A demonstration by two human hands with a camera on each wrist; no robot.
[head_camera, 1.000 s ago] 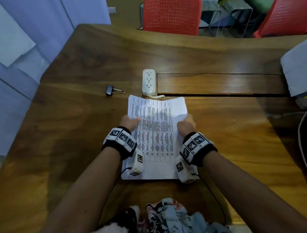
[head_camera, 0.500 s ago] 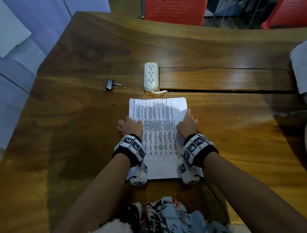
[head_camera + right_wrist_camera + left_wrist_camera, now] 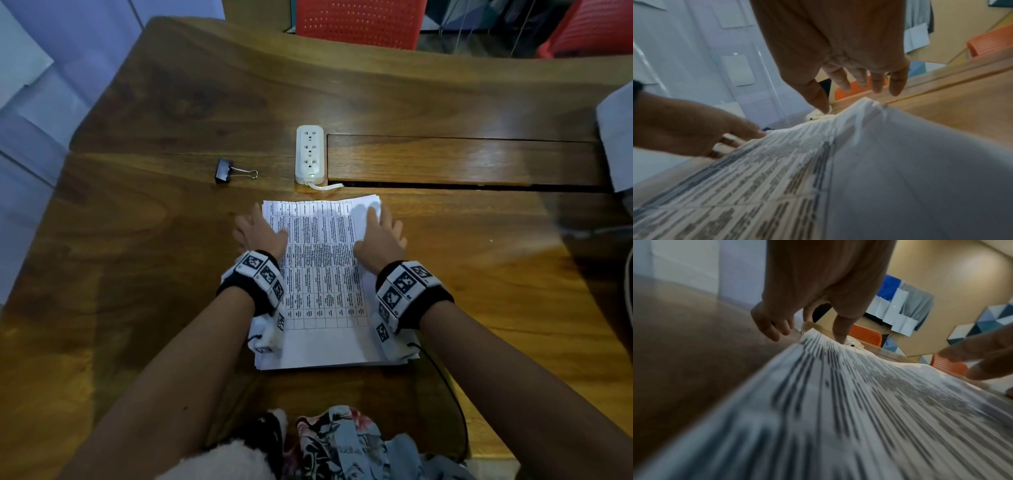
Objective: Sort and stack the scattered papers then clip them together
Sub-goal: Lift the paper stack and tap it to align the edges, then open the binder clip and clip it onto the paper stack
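A stack of printed papers lies flat on the wooden table in front of me, its edges nearly flush. My left hand rests at the stack's left edge with straight, spread fingers, the thumb on the sheet. My right hand lies at the right edge, fingers extended over the top right corner. Both hands hold nothing. The papers fill the left wrist view, and the papers fill the right wrist view too. A black binder clip lies beyond the stack to the left.
A white power strip sits just past the papers' far edge, beside a long slot in the table. Red chairs stand behind the table. A pale object lies at the table's right edge.
Both hands went from gripping the stack's sides to lying flat and open at its upper edges. The stack now rests flat on the table, slightly nearer me.
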